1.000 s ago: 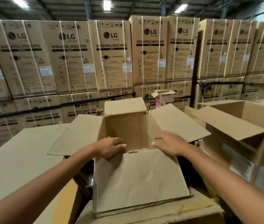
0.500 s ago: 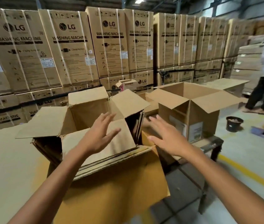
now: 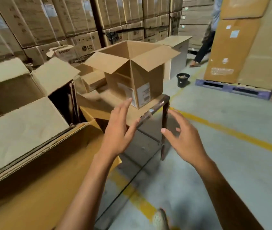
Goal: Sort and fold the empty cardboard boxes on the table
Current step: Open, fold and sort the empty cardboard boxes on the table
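Open box (image 3: 148,77) upright on surface (image 3: 153,109), four flaps out. Left hand (image 3: 118,130) and right hand (image 3: 183,138) hover just short of it, empty, fingers spread. Tip: grip opposite walls, not floppy flaps, then flatten. Count: two hands, one box here, one bigger box (image 3: 24,117) left.

Left grip (image 3: 118,130) and right grip (image 3: 185,136) have come off the near flap of the first box (image 3: 24,117), pressed 1 s ago. View swung right, so that box is now at 9 o'clock. Both grips, fingers spread and holding nothing, now reach toward the second open box (image 3: 142,75) at 12 o'clock on the table (image 3: 152,112).
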Demonstrator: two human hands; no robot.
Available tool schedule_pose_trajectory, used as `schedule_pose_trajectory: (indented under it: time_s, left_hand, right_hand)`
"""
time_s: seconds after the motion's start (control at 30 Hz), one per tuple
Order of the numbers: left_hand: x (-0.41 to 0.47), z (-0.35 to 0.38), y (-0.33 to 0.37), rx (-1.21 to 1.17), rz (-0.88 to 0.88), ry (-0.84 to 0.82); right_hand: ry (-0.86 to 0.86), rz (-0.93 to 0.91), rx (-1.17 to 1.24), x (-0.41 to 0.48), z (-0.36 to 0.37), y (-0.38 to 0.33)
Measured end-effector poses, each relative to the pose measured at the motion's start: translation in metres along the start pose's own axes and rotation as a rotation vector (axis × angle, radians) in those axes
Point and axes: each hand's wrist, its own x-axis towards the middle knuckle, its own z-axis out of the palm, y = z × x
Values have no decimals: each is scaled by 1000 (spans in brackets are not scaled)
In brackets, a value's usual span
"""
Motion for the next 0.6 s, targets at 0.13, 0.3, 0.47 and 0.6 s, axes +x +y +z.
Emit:
schedule_pose_trajectory:
  time_s: [0.13,0.3,0.47,0.6]
  left_hand:
    - [9,77,-10,-87,22,-101]
    - [24,164,-29,-194,-2,-155]
    - [54,224,-33,-258,-58,-163]
    - [87,252,-39,-278,-88,-140]
  right_hand:
    - [59,116,-55,0,-9,64]
    - [93,191,-122,25,-20,122]
    - [201,259,-100,56,-31,173]
    - [233,247,-110,85,-38,197]
